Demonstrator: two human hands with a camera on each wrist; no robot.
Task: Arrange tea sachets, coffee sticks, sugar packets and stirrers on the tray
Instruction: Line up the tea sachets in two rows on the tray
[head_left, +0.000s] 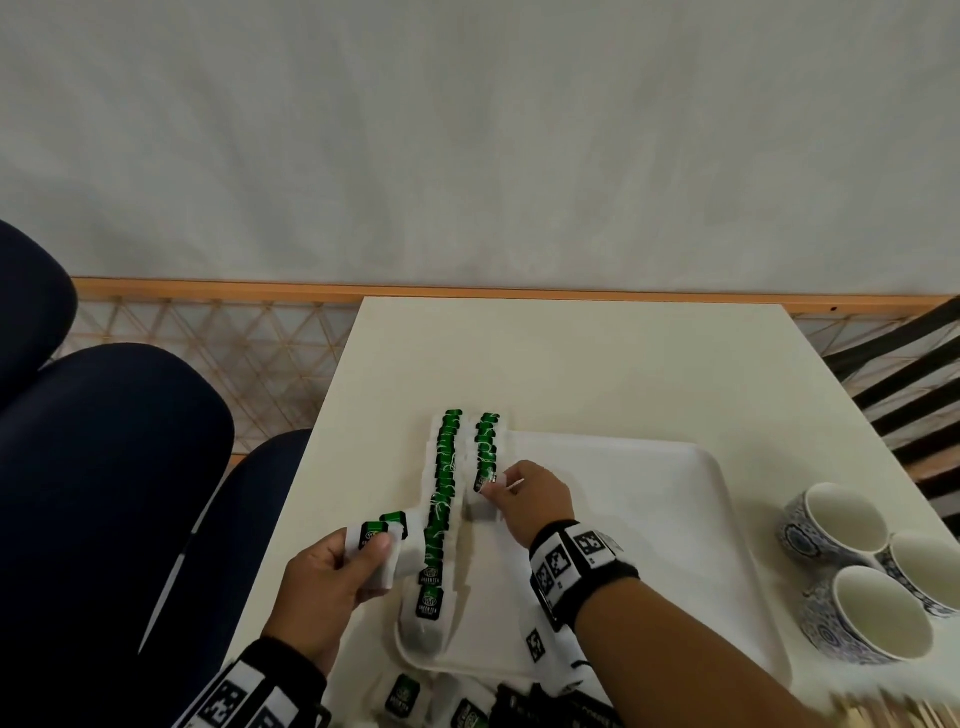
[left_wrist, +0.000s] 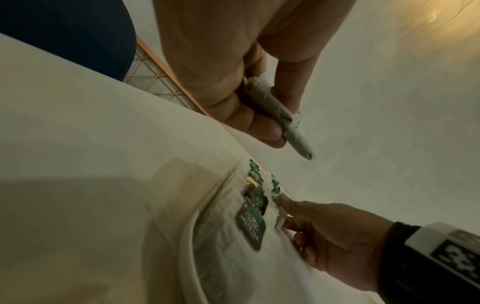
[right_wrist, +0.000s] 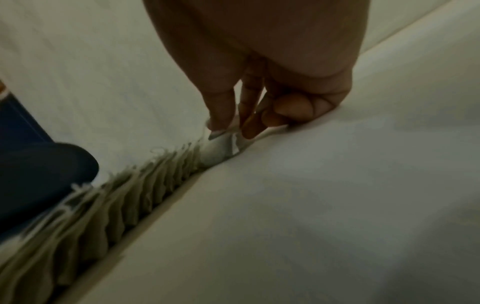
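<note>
A white tray (head_left: 628, 499) lies on the cream table. Two rows of green-and-white tea sachets run along its left side: a long row (head_left: 441, 509) and a shorter one (head_left: 487, 447) to its right. My right hand (head_left: 496, 483) pinches the sachet (right_wrist: 223, 144) at the near end of the shorter row, with the hand resting on the tray. My left hand (head_left: 371, 551) hovers just left of the long row and grips a few sachets (head_left: 379, 532). In the left wrist view these held sachets (left_wrist: 283, 117) show edge-on between thumb and fingers.
Three blue-patterned cups (head_left: 857, 566) stand right of the tray. Loose tea sachets (head_left: 405, 693) and dark coffee sticks (head_left: 519, 706) lie at the table's near edge. Dark blue chairs (head_left: 104, 467) stand to the left of the table.
</note>
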